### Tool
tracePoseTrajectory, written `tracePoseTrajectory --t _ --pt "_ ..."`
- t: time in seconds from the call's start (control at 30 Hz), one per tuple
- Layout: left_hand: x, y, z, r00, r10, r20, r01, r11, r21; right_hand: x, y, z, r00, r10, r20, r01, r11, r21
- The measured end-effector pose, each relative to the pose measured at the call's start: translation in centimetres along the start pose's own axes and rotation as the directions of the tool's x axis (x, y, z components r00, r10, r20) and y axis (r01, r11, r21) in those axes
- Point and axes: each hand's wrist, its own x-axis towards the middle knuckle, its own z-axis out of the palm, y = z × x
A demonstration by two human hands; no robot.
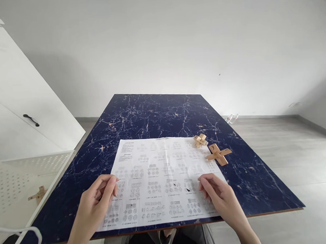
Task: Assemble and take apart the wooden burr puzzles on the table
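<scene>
Between the two hands, a printed sheet (160,175) lies face up, lightly creased, on a dark blue marbled table (154,115); rows of small diagrams and captions, a few dark specks too small to read as marks or holes. Left hand (97,198) at the sheet's left edge, palm inward, fingers curled, thumb close to the forefinger in a narrow gap; whether it pinches the paper, cannot tell. Right hand (218,195) over the sheet's right margin, fingers likewise bent, thumb near the forefinger; grip or light rest, cannot tell. Straight ahead of the right hand, a wooden cross (219,154) of flat pieces, dark markings on it, one arm reaching over the sheet's edge. Just beyond that and slightly to its left, a smaller wooden cluster (200,140) of interlocked blocks at the sheet's far right corner, also marked. Left of the left hand and lower than the tabletop, a white perforated basket (7,181) with another wooden piece (38,195) inside. Further off past the left hand, a white cabinet (27,89) with a black handle (31,120). Well beyond the right hand, past the table's edge, clear bottles (232,118) near the wall.
</scene>
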Motion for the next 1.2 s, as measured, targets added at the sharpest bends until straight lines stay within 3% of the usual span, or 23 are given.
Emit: tracePoseTrajectory --t 0.13,0.23,0.33,0.4,0.5,0.6,0.67,0.8,1.03,1.2 --pt "2.8 2.5 0.9 0.975 0.118 0.191 -0.139 0.985 0.103 1.5 -0.1 0.1 0.999 0.025 0.029 -0.025 0.999 -0.027" --pt "6.3 4.6 2.7 0.909 0.221 0.352 -0.283 0.950 0.133 4.1 -0.8 0.1 0.999 -0.026 0.022 0.027 0.998 -0.064" --pt "10.0 5.2 4.8 0.848 0.320 0.422 -0.421 0.891 0.169 7.4 -2.0 0.3 0.989 -0.129 -0.075 0.112 0.973 -0.200" --pt "12.0 4.6 5.9 0.833 0.345 0.432 -0.468 0.856 0.220 9.5 -2.5 0.5 0.956 -0.237 -0.173 0.169 0.927 -0.334" --pt "13.7 2.7 6.7 0.873 0.359 0.332 -0.447 0.861 0.245 12.2 -2.3 0.7 0.857 -0.429 -0.286 0.240 0.823 -0.515" --pt "14.1 1.0 6.8 0.880 0.397 0.259 -0.460 0.848 0.263 13.9 -1.0 0.8 0.755 -0.609 -0.242 0.327 0.670 -0.666" --pt "13.9 0.4 6.7 0.859 0.433 0.272 -0.503 0.814 0.290 14.5 0.0 0.7 0.729 -0.653 -0.203 0.331 0.596 -0.732" --pt "13.4 0.0 6.7 0.826 0.474 0.304 -0.560 0.751 0.349 14.8 1.2 0.3 0.750 -0.628 -0.209 0.271 0.580 -0.768" --pt "13.1 0.3 6.9 0.770 0.512 0.381 -0.636 0.663 0.394 14.4 1.0 -0.1 0.815 -0.524 -0.245 0.225 0.677 -0.701" --pt "13.0 0.5 7.1 0.731 0.555 0.398 -0.682 0.596 0.424 13.6 -0.4 0.5 0.805 -0.514 -0.298 0.244 0.743 -0.623"
